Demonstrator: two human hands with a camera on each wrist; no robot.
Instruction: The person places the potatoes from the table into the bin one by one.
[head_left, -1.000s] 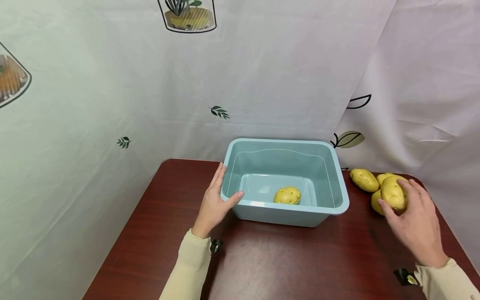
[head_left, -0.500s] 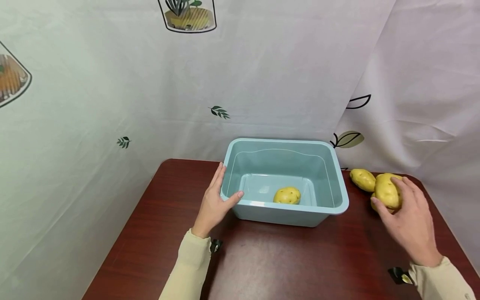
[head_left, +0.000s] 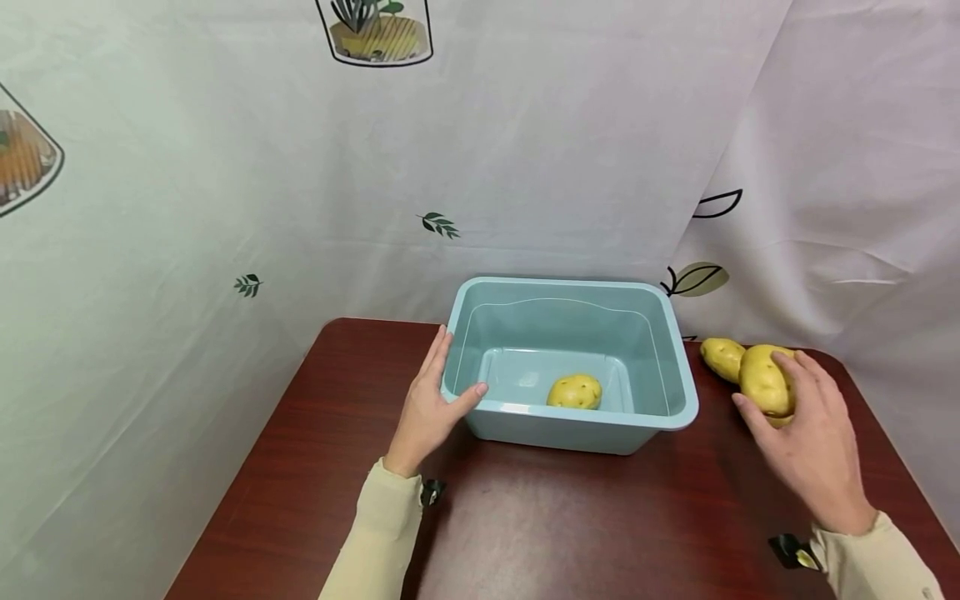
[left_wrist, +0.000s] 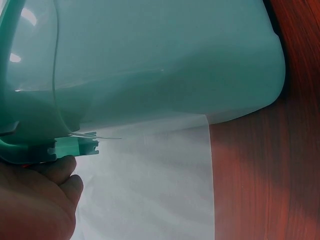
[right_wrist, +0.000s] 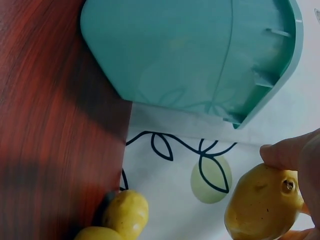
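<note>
My right hand (head_left: 813, 442) holds a yellow potato (head_left: 767, 381) between thumb and fingers, at the table's right side. In the right wrist view the held potato (right_wrist: 265, 202) hangs above two others. Behind it in the head view lies another potato (head_left: 722, 358); a sliver of one more potato (head_left: 780, 421) shows beneath. My left hand (head_left: 427, 412) rests at the front left corner of a blue-green plastic basin (head_left: 570, 425), fingers straight along its side and thumb over the rim. One potato (head_left: 574, 391) lies inside the basin near the front wall.
The basin stands on a dark red-brown wooden table (head_left: 555, 517), close to its back edge. A pale printed cloth (head_left: 555, 150) hangs behind and around the table. Black camera mounts (head_left: 789, 550) sit at both wrists.
My right hand has moved a little left with the potato, covering more of the potatoes behind it. My left hand and the basin have stayed put.
</note>
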